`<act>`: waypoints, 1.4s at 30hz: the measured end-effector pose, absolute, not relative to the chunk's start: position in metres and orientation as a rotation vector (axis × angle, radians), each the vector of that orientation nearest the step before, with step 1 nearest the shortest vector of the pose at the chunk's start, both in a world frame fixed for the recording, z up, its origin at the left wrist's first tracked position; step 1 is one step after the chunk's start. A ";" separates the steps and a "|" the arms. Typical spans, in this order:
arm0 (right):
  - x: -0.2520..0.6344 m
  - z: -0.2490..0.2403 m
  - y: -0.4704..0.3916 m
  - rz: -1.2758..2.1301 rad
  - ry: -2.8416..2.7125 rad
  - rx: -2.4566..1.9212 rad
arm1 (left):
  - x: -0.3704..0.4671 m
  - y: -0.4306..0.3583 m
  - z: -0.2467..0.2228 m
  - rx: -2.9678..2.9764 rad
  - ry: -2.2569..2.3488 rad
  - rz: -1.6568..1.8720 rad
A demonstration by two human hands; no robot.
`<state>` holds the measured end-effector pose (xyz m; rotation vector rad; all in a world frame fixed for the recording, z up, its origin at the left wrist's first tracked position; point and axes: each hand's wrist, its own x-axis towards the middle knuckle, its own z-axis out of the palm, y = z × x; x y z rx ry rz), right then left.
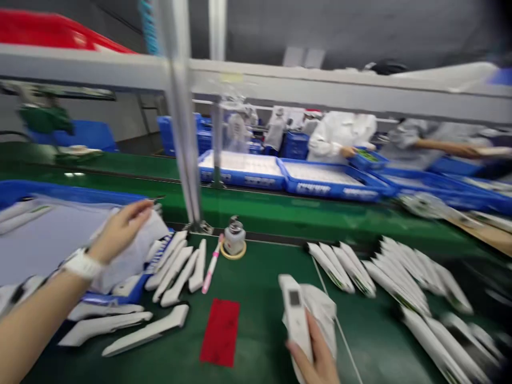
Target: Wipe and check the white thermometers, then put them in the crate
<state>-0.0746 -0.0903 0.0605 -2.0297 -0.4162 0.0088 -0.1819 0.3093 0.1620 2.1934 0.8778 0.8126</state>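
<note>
My right hand [316,352] is wrapped round a white handheld device [296,320] with a small dark screen, and a crumpled white cloth [322,309] lies against it. At the left, my left hand [122,229] is over the blue tray [136,290], its fingers pressed together at a white cloth [150,232]. The hand is blurred, and what its fingers hold is hard to make out. Several white angled housings [182,277] lie beside the tray. A red cloth [220,333] lies flat on the green mat between my hands.
A small metal-topped bottle [234,237] and a pink-white pen [213,264] stand and lie near a metal post [182,117]. White parts [400,272] are spread at the right. Beyond the green bench are blue trays [328,178] and people in white clothing [340,133].
</note>
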 end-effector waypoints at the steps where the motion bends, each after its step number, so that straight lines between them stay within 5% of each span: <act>1: -0.079 0.060 -0.092 0.029 -0.465 -1.992 | -0.176 0.265 0.149 2.128 0.656 0.595; 5: -0.067 0.080 -0.081 0.247 -1.240 -1.704 | -0.172 0.088 0.087 1.462 0.423 0.221; 9: -0.003 0.102 -0.085 0.153 -1.268 -2.060 | -0.166 0.011 0.061 1.143 0.688 0.401; 13: 0.086 0.090 -0.108 0.030 -0.730 -2.363 | -0.165 0.000 0.072 1.018 0.612 0.285; 18: 0.121 0.065 -0.126 0.174 -0.556 -2.205 | -0.153 -0.016 0.088 0.782 0.517 0.213; 29: -0.022 0.089 -0.163 0.639 -0.122 -0.976 | -0.105 -0.051 0.109 0.691 0.406 0.383; 42: -0.052 0.096 -0.163 0.588 -0.086 -0.894 | -0.098 -0.071 0.114 0.616 0.322 0.333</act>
